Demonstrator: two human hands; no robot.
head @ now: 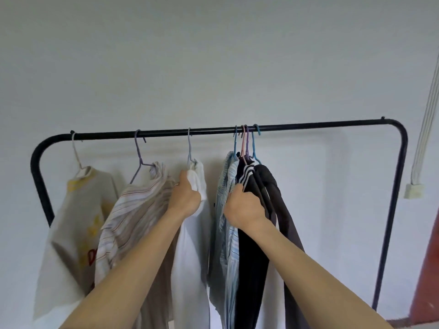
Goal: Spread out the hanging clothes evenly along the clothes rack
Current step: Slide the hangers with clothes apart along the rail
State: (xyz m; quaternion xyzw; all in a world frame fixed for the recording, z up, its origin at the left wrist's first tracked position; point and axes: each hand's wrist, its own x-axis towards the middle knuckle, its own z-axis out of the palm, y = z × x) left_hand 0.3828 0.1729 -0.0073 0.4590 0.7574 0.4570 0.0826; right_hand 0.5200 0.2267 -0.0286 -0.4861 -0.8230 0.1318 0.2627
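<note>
A black metal clothes rack spans the view. From the left hang a cream shirt with yellow print, a beige striped shirt and a white garment, spaced apart. Right of the middle, several hangers sit bunched together, carrying a light blue striped shirt, a black garment with white stripes and a dark grey garment. My left hand grips the shoulder of the white garment. My right hand grips the bunched clothes between the blue striped shirt and the black garment.
The rack's right stretch of bar carries no hangers, up to its right post. A plain white wall stands close behind. A white cable duct with a small box runs down the wall at the right, beside a red-brown surface.
</note>
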